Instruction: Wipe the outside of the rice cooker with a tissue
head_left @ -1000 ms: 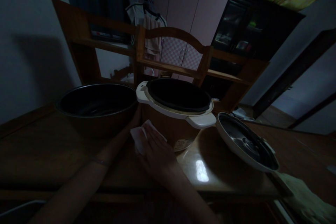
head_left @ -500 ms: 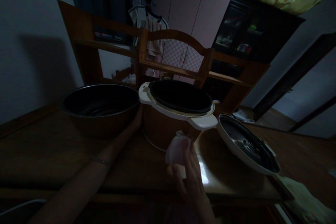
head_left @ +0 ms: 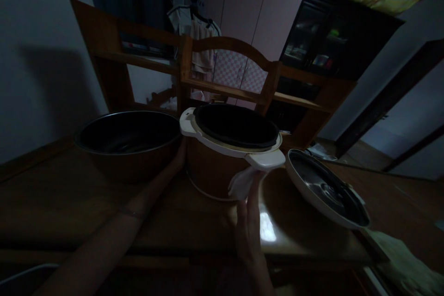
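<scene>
A rice cooker (head_left: 211,166) with a brown body, white rim and dark inner pot stands on the wooden table (head_left: 69,203), tilted slightly. My left hand (head_left: 179,155) presses against its left side, fingers hidden behind it. My right hand (head_left: 248,222) holds a white cloth (head_left: 243,181) up against the cooker's body, just below its right white handle (head_left: 265,161). The cooker's lid (head_left: 326,189) lies upside down, tilted, to the right.
A large dark metal bowl (head_left: 128,141) sits left of the cooker, touching my left forearm. Wooden chair backs (head_left: 229,69) stand behind the table. A yellowish cloth (head_left: 402,259) lies at the lower right, and a dark cabinet (head_left: 333,41) stands at the back.
My right hand has carried the white cloth from the cooker's front left side round to the right, up under its right handle. The left hand has stayed on the cooker.
</scene>
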A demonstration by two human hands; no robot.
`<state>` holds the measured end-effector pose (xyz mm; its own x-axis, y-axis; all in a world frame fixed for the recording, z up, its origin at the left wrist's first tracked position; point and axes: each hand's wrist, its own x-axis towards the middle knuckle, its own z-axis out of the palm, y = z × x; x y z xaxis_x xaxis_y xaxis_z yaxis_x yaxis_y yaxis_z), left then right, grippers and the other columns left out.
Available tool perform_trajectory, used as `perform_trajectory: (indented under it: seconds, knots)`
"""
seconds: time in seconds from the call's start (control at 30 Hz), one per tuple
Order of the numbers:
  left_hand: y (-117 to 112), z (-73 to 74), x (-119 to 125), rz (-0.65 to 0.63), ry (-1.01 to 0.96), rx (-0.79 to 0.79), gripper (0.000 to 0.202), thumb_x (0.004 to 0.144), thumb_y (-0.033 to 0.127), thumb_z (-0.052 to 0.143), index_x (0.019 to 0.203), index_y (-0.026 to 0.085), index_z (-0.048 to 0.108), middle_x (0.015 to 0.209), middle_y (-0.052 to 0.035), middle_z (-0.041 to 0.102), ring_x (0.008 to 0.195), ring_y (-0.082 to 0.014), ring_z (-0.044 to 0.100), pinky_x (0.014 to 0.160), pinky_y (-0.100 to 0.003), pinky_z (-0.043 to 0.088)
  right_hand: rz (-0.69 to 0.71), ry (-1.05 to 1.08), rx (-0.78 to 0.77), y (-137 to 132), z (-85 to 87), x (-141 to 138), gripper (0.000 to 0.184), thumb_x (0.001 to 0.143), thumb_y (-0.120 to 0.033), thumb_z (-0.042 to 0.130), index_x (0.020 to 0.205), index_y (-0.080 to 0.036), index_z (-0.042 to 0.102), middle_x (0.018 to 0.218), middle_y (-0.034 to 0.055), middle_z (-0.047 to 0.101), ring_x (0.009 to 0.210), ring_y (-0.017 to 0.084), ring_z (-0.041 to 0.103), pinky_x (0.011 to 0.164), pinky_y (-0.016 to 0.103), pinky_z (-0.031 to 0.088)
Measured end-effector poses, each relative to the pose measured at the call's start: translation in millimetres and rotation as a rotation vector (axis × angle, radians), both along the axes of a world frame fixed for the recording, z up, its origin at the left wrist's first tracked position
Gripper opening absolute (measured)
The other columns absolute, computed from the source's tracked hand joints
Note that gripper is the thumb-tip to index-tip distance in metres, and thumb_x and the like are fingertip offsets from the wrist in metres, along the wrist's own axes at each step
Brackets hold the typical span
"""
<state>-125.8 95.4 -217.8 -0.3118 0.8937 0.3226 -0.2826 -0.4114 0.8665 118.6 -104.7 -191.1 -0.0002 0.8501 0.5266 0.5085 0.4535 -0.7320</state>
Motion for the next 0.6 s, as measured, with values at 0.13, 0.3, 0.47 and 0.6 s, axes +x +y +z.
perform_trajectory:
  seconds: [0.13, 0.3, 0.47, 0.6]
  knots:
    - [1.0, -3.2, -1.0, 0.024, 0.025, 0.006, 0.058, 0.089, 0.059, 0.043, 0.133, 0.023, 0.058, 0.148, -0.0014, 0.047, 0.14, -0.0224, 0.039, 0.12, -0.038, 0.025, 0.005, -0.259, 0.075, 4.8, -14.9, -3.9, 0.071, 0.101, -0.051, 0.025, 0.153, -0.022, -0.014, 0.162, 0.0066, -0.016, 0.148, 0.032, -0.01, 0.115, 0.066, 0.016]
    - [3.7, -8.4, -2.3, -0.001, 0.014, 0.022, 0.057, 0.091, 0.059, 0.041, 0.134, 0.025, 0.056, 0.146, -0.0015, 0.048, 0.138, -0.021, 0.042, 0.12, -0.037, 0.025, 0.004, -0.455, 0.178, 10.6, -14.5, -6.5, 0.074, 0.101, -0.048, 0.03, 0.154, -0.018, -0.011, 0.162, 0.01, -0.013, 0.147, 0.036, -0.013, 0.111, 0.069, 0.023]
    - [3.4, -7.8, -2.5, 0.001, -0.001, -0.007, 0.059, 0.09, 0.059, 0.042, 0.133, 0.022, 0.057, 0.145, -0.0029, 0.05, 0.137, -0.0214, 0.042, 0.119, -0.037, 0.026, 0.021, -0.56, 0.287, 15.1, 0.8, -13.1, 0.076, 0.1, -0.047, 0.033, 0.154, -0.011, -0.007, 0.162, 0.0152, -0.006, 0.148, 0.036, -0.01, 0.114, 0.067, 0.02]
    - [-0.5, 0.2, -0.3, 0.013, -0.026, -0.019, 0.058, 0.088, 0.059, 0.046, 0.133, 0.022, 0.058, 0.141, -0.0028, 0.054, 0.14, -0.0215, 0.038, 0.12, -0.038, 0.025, 0.05, -0.649, 0.367, 15.8, 16.0, -19.9, 0.077, 0.1, -0.046, 0.035, 0.154, -0.008, -0.005, 0.162, 0.0151, -0.003, 0.149, 0.032, -0.006, 0.119, 0.059, 0.014]
